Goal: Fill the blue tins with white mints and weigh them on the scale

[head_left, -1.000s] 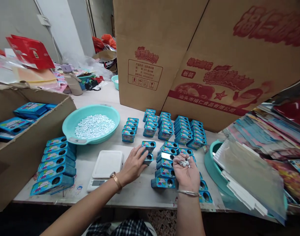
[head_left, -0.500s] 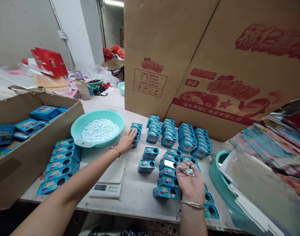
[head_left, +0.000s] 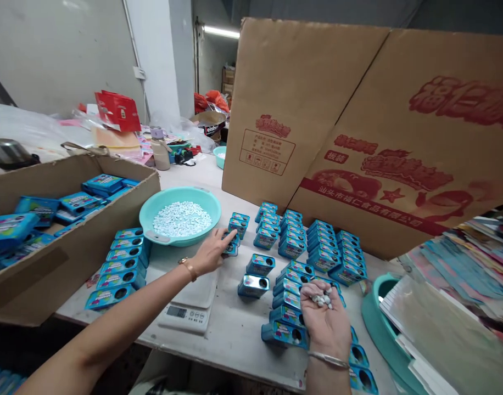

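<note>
My left hand (head_left: 211,253) reaches over the table with its fingers on a small blue box (head_left: 232,247), gripping it from the near left side. Just behind it stand more blue boxes (head_left: 239,224). My right hand (head_left: 326,318) is palm up, its fingers curled around a small heap of white candies (head_left: 322,299). Beneath and beside it run rows of upright blue boxes (head_left: 285,331), each with a dark round hole on top. Two more boxes (head_left: 253,286) stand between the hands.
A turquoise basin (head_left: 216,206) of white candies sits behind a white scale (head_left: 185,318). On the left are a row of boxes (head_left: 115,296) and an open carton (head_left: 41,269) of them. A tall carton (head_left: 305,109) stands behind; another basin (head_left: 373,307) is at right.
The head view has swung left and up. My left hand has drawn a blue box slightly toward me, apart from the ones behind it. My right hand still cups the candies.
</note>
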### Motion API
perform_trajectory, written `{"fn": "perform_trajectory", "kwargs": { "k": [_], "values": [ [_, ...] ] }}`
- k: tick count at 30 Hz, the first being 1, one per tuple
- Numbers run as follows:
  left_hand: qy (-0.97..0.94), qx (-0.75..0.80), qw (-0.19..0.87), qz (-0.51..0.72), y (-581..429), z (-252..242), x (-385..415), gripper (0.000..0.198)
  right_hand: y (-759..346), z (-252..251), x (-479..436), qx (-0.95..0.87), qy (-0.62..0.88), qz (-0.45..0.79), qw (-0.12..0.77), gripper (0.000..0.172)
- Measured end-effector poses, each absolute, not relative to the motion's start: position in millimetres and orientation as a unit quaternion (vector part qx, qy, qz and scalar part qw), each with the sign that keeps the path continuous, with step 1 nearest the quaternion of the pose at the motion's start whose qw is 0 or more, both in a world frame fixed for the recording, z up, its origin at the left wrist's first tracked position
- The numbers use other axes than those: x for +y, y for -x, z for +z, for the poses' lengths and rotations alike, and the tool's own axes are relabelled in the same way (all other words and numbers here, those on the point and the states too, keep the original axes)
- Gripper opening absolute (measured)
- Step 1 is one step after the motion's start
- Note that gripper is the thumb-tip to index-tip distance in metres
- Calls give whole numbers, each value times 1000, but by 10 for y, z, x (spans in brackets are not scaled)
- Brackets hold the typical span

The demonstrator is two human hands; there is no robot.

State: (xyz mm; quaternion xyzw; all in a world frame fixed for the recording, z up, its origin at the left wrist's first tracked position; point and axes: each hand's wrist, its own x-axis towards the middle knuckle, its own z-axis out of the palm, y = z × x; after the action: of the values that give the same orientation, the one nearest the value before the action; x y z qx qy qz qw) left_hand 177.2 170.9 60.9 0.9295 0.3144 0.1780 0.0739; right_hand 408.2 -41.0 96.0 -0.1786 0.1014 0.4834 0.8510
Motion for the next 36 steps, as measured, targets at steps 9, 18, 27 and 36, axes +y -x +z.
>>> {"fn": "perform_trajectory", "kwargs": {
  "k": [9, 18, 27, 36],
  "values": [
    [-927, 334, 164, 53, -900, 1026, 1230, 73, -3890, 999, -216, 92, 201, 517, 827, 13],
    [-879, 392, 216, 166, -256, 1340, 670, 46, -3653, 963, 14, 72, 210, 556, 801, 11],
    [-758, 566, 232, 226, 346, 835, 70, 35, -3207, 872, 351, 40, 229, 611, 757, 15],
    [-711, 624, 123, 299, 24, 203, 144, 42, -2788, 843, 677, -5, 253, 652, 715, 16]
  ]
}}
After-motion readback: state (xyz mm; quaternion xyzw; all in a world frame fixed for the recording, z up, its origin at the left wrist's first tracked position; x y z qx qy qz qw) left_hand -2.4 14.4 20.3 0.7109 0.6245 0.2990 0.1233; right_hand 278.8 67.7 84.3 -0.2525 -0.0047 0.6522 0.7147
